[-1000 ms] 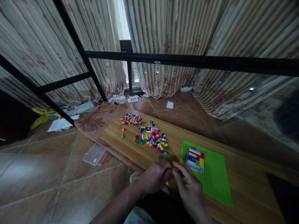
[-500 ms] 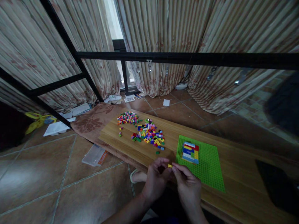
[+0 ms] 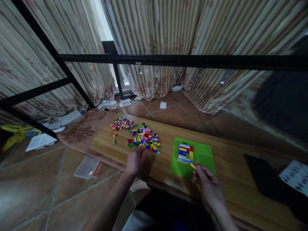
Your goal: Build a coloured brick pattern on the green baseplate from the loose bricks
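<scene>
Yellow brick (image 3: 192,166) at near corner of brick block (image 3: 185,153), pinched in right hand (image 3: 209,183), grip closed on it, over green baseplate (image 3: 209,154) that carries the block. Left hand (image 3: 136,159) left of baseplate, at near edge of larger brick pile (image 3: 146,138), fingers bunched, can't tell if grip has anything. Smaller brick pile (image 3: 122,123) farther left of baseplate, same wooden tabletop (image 3: 231,160).
</scene>
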Motion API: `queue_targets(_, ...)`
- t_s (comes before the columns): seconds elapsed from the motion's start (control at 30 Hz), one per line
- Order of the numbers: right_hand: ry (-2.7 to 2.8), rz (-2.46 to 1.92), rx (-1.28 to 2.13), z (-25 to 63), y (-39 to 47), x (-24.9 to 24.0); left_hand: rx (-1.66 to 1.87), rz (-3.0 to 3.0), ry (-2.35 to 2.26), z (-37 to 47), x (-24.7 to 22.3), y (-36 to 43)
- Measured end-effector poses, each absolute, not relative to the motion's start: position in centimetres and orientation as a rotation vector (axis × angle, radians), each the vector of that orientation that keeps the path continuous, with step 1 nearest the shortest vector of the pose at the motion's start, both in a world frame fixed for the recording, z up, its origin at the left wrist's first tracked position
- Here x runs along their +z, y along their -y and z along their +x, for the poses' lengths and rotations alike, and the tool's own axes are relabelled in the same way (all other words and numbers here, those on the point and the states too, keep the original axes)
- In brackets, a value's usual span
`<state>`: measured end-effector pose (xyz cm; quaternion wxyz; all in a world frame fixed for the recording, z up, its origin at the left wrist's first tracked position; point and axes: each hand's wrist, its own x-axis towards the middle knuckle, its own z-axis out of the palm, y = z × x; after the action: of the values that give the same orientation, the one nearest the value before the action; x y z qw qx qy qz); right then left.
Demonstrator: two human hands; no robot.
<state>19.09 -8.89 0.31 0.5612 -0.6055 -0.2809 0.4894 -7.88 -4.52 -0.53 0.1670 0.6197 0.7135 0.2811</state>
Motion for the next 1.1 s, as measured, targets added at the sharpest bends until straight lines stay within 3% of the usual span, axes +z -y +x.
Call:
queue_targets(0.17, 0.709, -1.485, 1.013, 20.8, 7.8, -1.0, 0.635, 1.894, -2.199, -8.9, -2.0, 2.5)
queue_targets(0.3, 0.772, -1.488, 0.947, 21.5, 6.2, -1.0, 0.768, 1.849, -2.254, -8.0, -2.4, 2.5)
queue_targets(0.43, 0.741, -1.411, 0.999, 21.5, 4.9, -0.9, 0.986, 1.853, -1.989, -4.6, -1.6, 3.1)
queue_targets(0.57, 0.715, -1.324, 1.103, 22.0, 4.3, -1.3, 1.035, 1.875, -1.634, -0.3, -0.8, 3.2)
queue_targets(0.7, 0.824, -1.397, 1.090, 22.9, 4.4, -1.9, 1.009, 1.836, -1.573, 2.2, -0.5, 2.3)
queue_targets(1.1, 1.682, -1.533, 0.464, 19.9, 2.7, -0.6, 0.955, 1.605, -1.524, 4.2, -1.3, 1.0)
